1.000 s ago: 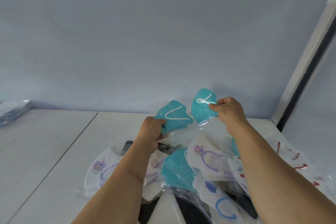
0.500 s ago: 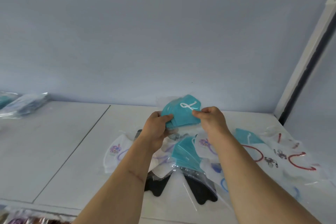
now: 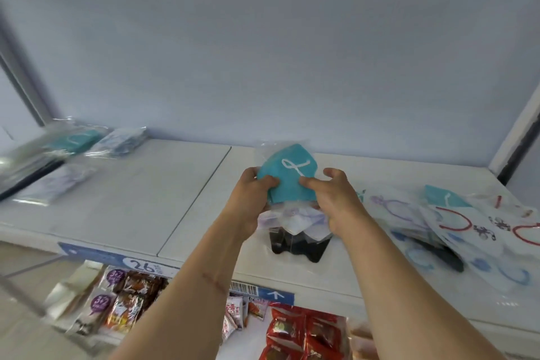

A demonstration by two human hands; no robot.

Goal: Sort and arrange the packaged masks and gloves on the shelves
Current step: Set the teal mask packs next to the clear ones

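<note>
- Gathering step in hand: both hands hold a small stack of teal masks [image 3: 287, 181] in clear bags, just above the shelf [image 3: 181, 190], roughly mid-width and toward its back edge.
- Left hand [image 3: 253, 196]: grip clamped on the stack's left side, thumb on the front face, fingers curled behind.
- Right hand [image 3: 330, 199]: forefinger and thumb pinch the stack's lower right edge; remaining fingers loosely curled, not on the pack.
- Under the hands, on the shelf near its front edge: a white patterned mask pack [image 3: 295, 218] lying on top of a black mask pack [image 3: 298, 245]. Whether the right palm touches them, can't tell.
- Right end of shelf: unsorted heap [image 3: 455, 228] of bagged masks, white ones with red, purple and blue loops, one more teal mask pack [image 3: 447, 197] toward the back edge.
- Left end of shelf: sorted stacks [image 3: 73, 152], blurred; one shows teal, toward the back-left corner.
- Judgement: colour sort is partway through; teal is being collected, the mixed heap is not yet dealt with.
- Next move likely calls for squaring the bags edge to edge, then carrying them left to the teal stack at the back-left corner.
- Slippery film; needs firm two-sided hold or the stack fans out.
- Stray teal pack on the right still needs picking.
- Lower shelf [image 3: 292, 330] holds snack packets, not part of this.
- No gloves identifiable.
</note>
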